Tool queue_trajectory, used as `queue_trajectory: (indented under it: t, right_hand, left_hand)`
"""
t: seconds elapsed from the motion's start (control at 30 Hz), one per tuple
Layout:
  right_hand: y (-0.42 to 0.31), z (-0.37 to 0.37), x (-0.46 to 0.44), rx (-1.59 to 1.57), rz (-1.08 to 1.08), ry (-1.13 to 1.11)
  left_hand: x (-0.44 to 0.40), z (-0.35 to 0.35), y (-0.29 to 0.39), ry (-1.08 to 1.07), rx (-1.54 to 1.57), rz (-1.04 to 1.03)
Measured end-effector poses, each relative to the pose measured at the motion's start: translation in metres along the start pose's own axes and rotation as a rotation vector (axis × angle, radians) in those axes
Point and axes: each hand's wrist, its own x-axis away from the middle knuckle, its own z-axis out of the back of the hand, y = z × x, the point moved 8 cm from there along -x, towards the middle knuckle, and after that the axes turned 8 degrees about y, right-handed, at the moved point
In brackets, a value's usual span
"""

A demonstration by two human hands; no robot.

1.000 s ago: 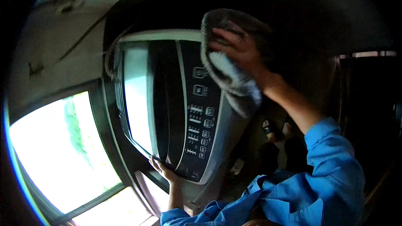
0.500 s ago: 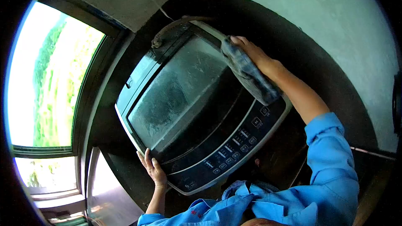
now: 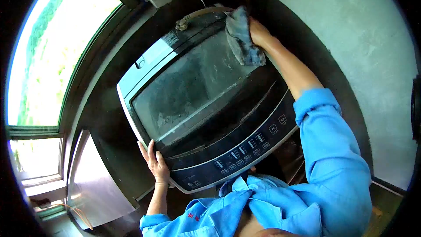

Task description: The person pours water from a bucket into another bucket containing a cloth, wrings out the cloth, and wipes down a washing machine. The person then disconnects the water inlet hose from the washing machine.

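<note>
A top-loading washing machine (image 3: 188,83) with a dusty see-through lid and a dark button panel (image 3: 245,153) fills the middle. My right hand (image 3: 259,33) presses a grey-blue cloth (image 3: 243,39) on the lid's far right corner; its fingers are partly behind the cloth. At the machine's near left edge, my left hand (image 3: 155,164) lies with its fingers apart, resting on the rim beside the panel.
A hose (image 3: 199,15) lies along the machine's back edge. To the left are a window (image 3: 66,52) and a pale shiny panel (image 3: 98,180). A wall, dark below and whitish above (image 3: 351,26), curves round the back and right.
My right hand has moved the cloth from the right edge near the panel up to the far right corner. My left hand stays on the left edge. The view has shifted slightly.
</note>
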Motion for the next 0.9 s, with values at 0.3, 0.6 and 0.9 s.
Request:
queue_trajectory:
  t: [0.3,0.6,0.9]
  right_hand:
    - [-0.005,0.088,0.171,0.153,0.088,0.188]
    - [-0.111,0.051,0.111,0.085,0.618,0.166]
    - [-0.296,-0.096,0.216,-0.494,0.733,-0.347]
  left_hand:
    - [-0.001,0.004,0.002,0.059,0.007,0.004]
    - [0.001,0.004,-0.001,0.072,-0.04,0.032]
    - [0.004,0.0,-0.011,0.107,-0.038,-0.021]
